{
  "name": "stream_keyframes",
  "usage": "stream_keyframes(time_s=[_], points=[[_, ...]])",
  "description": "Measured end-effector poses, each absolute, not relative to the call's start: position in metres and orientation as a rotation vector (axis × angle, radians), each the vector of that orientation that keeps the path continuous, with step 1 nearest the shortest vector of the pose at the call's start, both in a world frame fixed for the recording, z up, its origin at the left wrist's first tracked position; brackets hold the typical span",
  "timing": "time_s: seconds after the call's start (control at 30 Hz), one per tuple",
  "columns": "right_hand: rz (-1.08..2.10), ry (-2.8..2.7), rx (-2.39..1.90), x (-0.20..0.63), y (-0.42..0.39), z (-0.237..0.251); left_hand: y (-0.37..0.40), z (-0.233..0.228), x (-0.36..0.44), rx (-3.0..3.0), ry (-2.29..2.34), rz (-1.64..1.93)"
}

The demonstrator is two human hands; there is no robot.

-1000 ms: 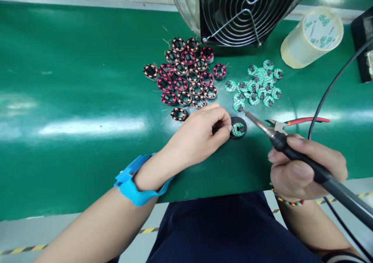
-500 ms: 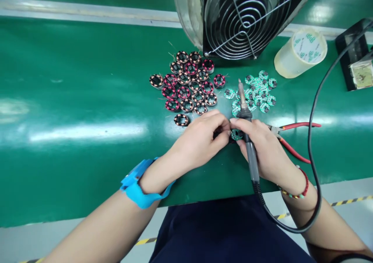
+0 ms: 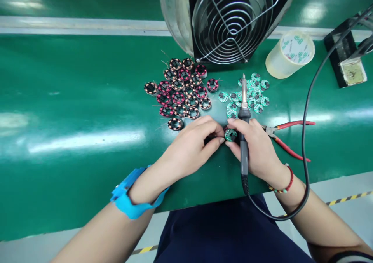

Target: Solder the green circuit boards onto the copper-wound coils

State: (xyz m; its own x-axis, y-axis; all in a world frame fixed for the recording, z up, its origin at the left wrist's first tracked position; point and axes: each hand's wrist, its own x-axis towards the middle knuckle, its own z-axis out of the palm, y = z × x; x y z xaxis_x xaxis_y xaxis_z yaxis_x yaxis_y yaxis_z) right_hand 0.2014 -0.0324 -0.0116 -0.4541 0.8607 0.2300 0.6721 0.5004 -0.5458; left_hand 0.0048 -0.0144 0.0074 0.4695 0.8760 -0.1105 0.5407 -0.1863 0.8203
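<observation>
free: bench left [image 3: 72, 111] | blocked: coils [image 3: 182, 90], fan [image 3: 230, 18] (ahead), pliers [image 3: 287, 136] right

Honestly not much to read here. The only print I can spot is on the tape roll [image 3: 290, 53] sitting by the fan: green marks repeated across its top face, probably a logo or a couple of characters, but way too small and blurry to make out. Nothing else carries any legible text, numbers or labels.
</observation>
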Motion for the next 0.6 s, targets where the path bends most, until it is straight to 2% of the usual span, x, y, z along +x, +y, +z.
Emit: stream_keyframes(time_s=[0.3, 0.6], points=[[0.628, -2.263, -0.959, 0.208, -0.033, -0.004, -0.016, 0.006, 0.016, 1.624, 1.182, 0.648], [0.487, -2.234, -1.043, 0.212, -0.035, -0.002, -0.015, 0.009, 0.014, 1.622, 1.255, 0.593]])
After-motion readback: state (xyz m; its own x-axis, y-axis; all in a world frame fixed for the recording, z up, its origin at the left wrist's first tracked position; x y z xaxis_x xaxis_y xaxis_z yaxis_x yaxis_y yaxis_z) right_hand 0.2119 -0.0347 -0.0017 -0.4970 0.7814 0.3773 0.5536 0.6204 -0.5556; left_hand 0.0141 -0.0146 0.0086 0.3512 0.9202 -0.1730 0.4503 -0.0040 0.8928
